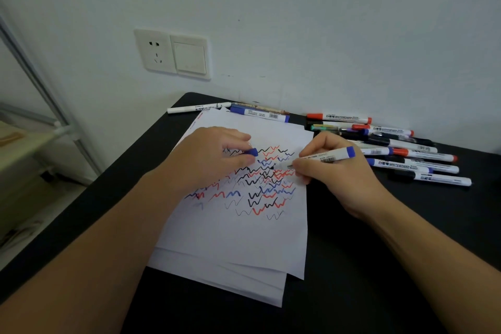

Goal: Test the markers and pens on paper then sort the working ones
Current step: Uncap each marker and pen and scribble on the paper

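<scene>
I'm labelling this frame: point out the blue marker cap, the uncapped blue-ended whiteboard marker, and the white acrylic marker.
Blue marker cap (pixel 253 152): head view, its exposed end.
Uncapped blue-ended whiteboard marker (pixel 329 156): head view, mid-barrel.
White acrylic marker (pixel 189 109): head view, mid-barrel.

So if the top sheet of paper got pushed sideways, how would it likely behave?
The top sheet would probably slide easily, since it lies loose and already skewed on the sheets below. Being thin, it would likely buckle where the left hand pins it.
</scene>
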